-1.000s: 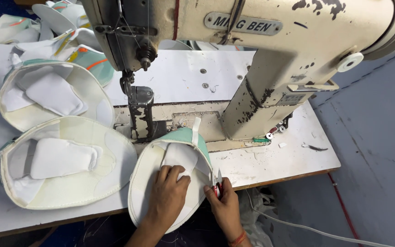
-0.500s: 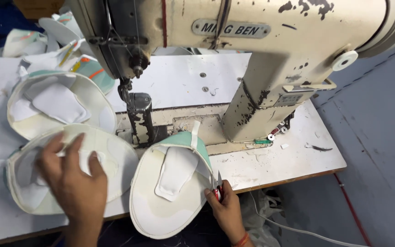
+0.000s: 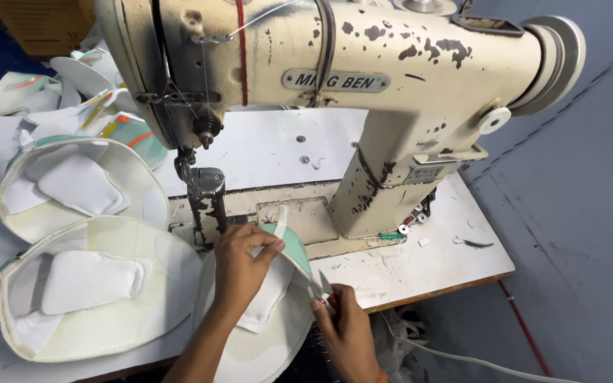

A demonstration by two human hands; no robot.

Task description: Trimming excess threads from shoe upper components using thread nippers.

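Cap panel [image 3: 267, 312], a cream curved piece with a green edge and a white padded insert, lies at the lower middle of the head view, half over the front edge of the table [image 3: 391, 276] and just below the post of the sewing machine [image 3: 335, 92]. It is held by both hands. The left hand [image 3: 239, 266] is laid over its upper part, fingers [image 3: 264, 245] curled and pinched on the green rim beside a white strap that stands up from it. The right hand [image 3: 345, 330] is at the lower right, its fingers [image 3: 324, 301] closed narrowly on the same rim; a small tool may be held there, but this cannot be told.

For the step to go well, as judged from this view, the rim should be kept taut between the two grips, the strap kept clear of the needle bar [image 3: 203, 191], and the fingertips kept to the side of it.

Two more panels [image 3: 83, 291] are stacked at the left of the frame, well apart from the hands, and further pieces are heaped at the upper left.
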